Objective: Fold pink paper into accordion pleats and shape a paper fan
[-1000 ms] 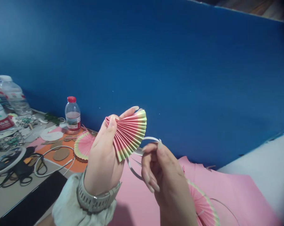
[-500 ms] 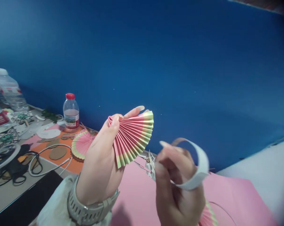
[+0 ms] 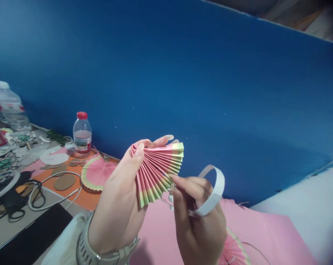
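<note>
A pleated paper fan (image 3: 155,169), pink with a yellow-green rim, is spread between the thumb and fingers of my left hand (image 3: 122,191). My right hand (image 3: 201,217) has its thumb and forefinger at the fan's outer pleats, near the rim. A curled white strip (image 3: 217,189) loops out from the fingers of that same hand. On the left, a second pleated pink piece (image 3: 96,171) with a yellow-green edge lies on orange paper (image 3: 82,200). Another such piece (image 3: 234,250) shows partly behind my right hand.
Pink sheets (image 3: 268,228) cover the table ahead and to the right. A red-capped bottle (image 3: 82,134) stands by the blue wall. At the left are larger bottles (image 3: 11,106), a white cable (image 3: 47,208), scissors (image 3: 16,211) and a black flat object (image 3: 31,237).
My right hand has moved left to the fan, and its fingertips are now at the pleats. The fan and my left hand sit slightly lower and further right in view.
</note>
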Demonstrator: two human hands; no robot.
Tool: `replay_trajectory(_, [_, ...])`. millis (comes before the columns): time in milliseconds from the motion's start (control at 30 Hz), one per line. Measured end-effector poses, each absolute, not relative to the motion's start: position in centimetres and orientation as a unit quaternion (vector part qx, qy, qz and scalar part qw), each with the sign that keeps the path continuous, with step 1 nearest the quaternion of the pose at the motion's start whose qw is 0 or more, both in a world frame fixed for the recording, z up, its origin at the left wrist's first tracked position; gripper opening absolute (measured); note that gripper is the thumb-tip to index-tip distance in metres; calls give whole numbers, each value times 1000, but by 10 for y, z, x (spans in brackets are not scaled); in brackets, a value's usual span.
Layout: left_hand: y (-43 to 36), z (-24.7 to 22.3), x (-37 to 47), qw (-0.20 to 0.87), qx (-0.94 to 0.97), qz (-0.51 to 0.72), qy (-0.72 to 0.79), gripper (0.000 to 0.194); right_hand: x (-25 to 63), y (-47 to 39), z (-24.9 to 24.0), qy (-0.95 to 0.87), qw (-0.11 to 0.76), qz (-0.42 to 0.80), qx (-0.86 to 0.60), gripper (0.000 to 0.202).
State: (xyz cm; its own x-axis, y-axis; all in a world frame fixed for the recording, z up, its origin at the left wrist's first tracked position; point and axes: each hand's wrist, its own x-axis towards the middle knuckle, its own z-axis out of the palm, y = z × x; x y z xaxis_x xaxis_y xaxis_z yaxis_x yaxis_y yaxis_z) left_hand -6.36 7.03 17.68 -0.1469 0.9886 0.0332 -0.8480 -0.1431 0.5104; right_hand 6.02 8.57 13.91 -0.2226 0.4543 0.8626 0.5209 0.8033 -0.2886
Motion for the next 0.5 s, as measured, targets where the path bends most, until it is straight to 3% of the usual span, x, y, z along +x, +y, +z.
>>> replay_trajectory(233, [68, 181, -65, 619, 182, 743, 178, 19, 61, 88, 137, -791, 520, -45, -320, 31])
replay_trajectory(500, [68, 180, -65, 646, 160, 729, 159, 17, 54, 84, 138, -759, 556, -77, -330, 27])
